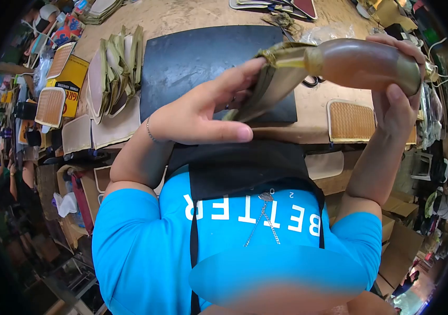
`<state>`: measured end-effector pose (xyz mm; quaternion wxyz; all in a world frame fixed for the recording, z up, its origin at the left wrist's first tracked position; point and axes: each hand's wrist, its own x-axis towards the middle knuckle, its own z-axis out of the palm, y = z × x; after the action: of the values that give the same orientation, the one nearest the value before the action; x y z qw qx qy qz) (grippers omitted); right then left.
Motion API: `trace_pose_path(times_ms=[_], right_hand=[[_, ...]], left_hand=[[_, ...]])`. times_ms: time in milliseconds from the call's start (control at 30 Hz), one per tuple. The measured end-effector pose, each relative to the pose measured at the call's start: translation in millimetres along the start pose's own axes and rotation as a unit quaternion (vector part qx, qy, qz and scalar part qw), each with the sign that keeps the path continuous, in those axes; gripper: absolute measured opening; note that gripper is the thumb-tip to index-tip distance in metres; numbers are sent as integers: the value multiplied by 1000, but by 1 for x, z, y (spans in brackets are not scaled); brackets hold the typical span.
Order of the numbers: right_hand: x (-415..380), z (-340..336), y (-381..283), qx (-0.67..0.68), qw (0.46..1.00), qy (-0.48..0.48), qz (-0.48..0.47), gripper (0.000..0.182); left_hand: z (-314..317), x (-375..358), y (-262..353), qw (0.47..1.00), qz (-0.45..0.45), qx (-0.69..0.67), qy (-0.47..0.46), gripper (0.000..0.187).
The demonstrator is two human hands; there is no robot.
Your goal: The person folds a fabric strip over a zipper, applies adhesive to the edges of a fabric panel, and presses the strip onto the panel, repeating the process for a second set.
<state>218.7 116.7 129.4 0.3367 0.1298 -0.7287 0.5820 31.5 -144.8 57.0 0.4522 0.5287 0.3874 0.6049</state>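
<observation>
My right hand [399, 79] is wrapped around a glue bottle [368, 63], a translucent squeeze bottle of amber liquid tipped on its side. Its yellow nozzle [292, 62] points left and lies right at the edge of a fabric panel [266, 94]. That panel is beige-olive with a bound rim, and my left hand [213, 105] grips it with the fingers behind and the thumb apart below. Under both is a black mat [197, 63] on the wooden table [192, 16].
Left of the mat stands a bundle of similar panels [116, 73], beside a yellow box [71, 84] and woven tan panels [51, 107]. Another woven panel [351, 121] lies at the table's near right edge. Scissors [312, 81] and clear plastic [329, 34] lie behind the bottle.
</observation>
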Motion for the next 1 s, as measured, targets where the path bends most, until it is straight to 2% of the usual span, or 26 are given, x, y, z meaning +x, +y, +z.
trace_pose_path(times_ms=[67,133,267,433,533,1000], right_hand=[[3,4,4,80,996,-7,-41,58],[1,6,6,37,998,19,-43,56],[-2,10,4,-26,998,52,-33,54],[-2,16,5,-52,997,40,-51,53],[-3,18,5,-58,997,26,-48,52],[-19,25,10,-72,997,-9,3,50]], left_hand=[[-5,3,0,996,-3,-77,-36,92],[-3,6,5,986,-15,-157,-48,90],[-1,7,5,987,-19,-151,-46,90],[-2,8,5,989,-20,-136,-52,90],[5,10,11,995,-79,-64,5,115],[1,14,12,997,-60,-52,21,113]])
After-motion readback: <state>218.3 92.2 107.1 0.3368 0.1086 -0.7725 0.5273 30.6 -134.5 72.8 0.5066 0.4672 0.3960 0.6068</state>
